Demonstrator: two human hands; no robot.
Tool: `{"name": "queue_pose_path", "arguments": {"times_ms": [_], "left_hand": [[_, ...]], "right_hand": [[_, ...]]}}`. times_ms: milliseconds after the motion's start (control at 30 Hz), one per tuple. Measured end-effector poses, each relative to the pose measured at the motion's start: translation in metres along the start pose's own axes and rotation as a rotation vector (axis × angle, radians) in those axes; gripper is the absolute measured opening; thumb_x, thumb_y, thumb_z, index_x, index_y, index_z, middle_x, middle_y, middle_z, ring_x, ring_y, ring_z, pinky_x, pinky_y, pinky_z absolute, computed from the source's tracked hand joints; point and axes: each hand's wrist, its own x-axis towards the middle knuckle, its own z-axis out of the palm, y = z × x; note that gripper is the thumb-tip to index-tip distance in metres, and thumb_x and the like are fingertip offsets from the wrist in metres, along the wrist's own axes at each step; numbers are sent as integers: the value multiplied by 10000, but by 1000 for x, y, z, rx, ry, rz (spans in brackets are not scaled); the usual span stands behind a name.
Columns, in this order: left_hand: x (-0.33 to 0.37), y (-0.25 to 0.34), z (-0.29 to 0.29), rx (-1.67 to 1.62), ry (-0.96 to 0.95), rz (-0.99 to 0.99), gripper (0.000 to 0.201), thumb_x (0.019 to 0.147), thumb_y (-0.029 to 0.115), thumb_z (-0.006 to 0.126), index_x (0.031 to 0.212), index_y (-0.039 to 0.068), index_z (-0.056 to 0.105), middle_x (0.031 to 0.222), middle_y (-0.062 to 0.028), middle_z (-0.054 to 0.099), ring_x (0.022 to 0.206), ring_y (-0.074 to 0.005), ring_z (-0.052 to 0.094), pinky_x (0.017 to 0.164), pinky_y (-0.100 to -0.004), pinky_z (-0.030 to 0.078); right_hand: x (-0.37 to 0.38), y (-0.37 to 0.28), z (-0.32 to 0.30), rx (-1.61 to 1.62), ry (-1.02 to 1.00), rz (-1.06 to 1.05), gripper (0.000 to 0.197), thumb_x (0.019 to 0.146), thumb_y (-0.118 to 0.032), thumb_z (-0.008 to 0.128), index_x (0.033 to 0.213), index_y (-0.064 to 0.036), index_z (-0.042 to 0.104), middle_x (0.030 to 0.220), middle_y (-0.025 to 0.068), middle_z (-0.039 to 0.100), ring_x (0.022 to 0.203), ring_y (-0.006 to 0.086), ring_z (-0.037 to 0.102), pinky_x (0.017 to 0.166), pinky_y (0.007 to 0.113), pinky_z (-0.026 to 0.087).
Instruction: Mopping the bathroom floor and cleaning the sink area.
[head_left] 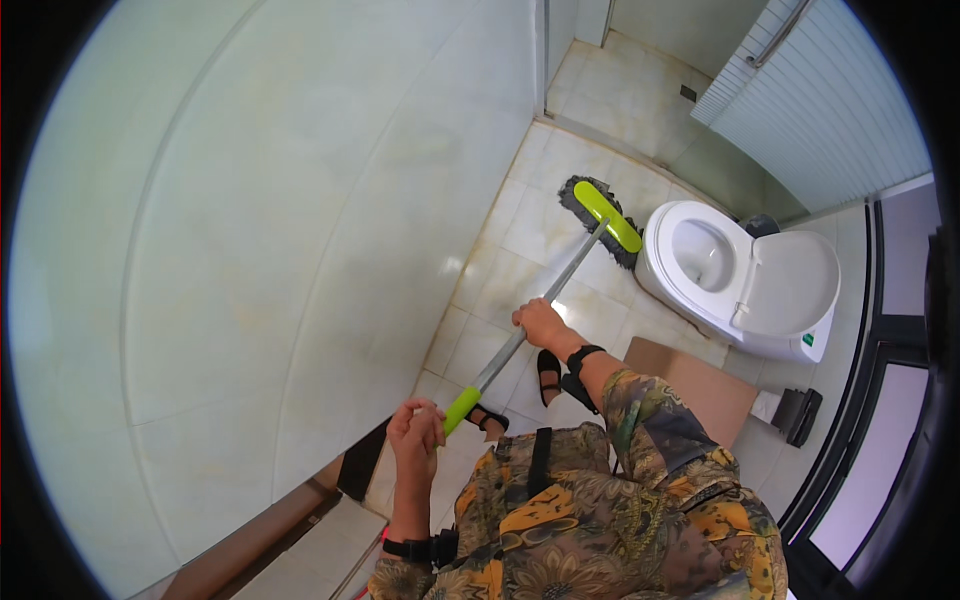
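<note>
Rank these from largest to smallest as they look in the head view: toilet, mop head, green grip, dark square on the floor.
1. Toilet
2. Mop head
3. Green grip
4. Dark square

The grip looks nearer the camera than the dark square, so this ranks apparent size only.

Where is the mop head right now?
In the head view, the mop head is on the floor, right of centre toward the top, just left of the toilet.

White toilet (742, 283), ribbed glass panel (830, 112)
</note>
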Motion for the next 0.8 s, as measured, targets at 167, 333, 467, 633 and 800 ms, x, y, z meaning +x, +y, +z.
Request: {"name": "queue_pose_path", "arguments": {"times_ms": [167,333,467,633,800], "left_hand": [[-1,14,8,-53,-50,20,36,893,43,572,879,12,582,450,33,363,398,-94,370,703,-256,449],[-44,2,-43,-112,38,-85,16,888,25,576,876,19,585,446,41,343,379,-89,338,665,-251,453],[-79,11,-123,-130,94,-54,17,884,31,582,878,16,582,439,43,334,363,-84,322,621,-245,449],[-152,40,-272,-68,325,12,63,901,86,569,882,26,572,437,49,299,333,-67,266,559,-262,455],[-258,64,-419,-95,496,72,64,943,125,531,918,67,538,435,41,268,329,-59,233,533,-243,435]], "right_hand": [[-3,-7,-5,18,84,33,198,729,-13,589,853,-147,666,880,53,634,966,248,566,912,364,372],[-26,-51,34,9,70,42,189,712,-16,602,828,-148,669,876,51,629,954,254,570,914,374,369],[-33,-129,80,-33,73,3,161,712,-63,606,818,-161,677,860,52,631,950,255,574,896,391,368],[-41,-282,160,-40,-80,-60,167,681,-107,617,814,-190,672,855,54,634,936,269,581,864,423,361],[-64,-441,229,-72,-234,-283,138,702,-130,607,810,-185,673,792,45,658,826,265,633,753,432,402]]}}
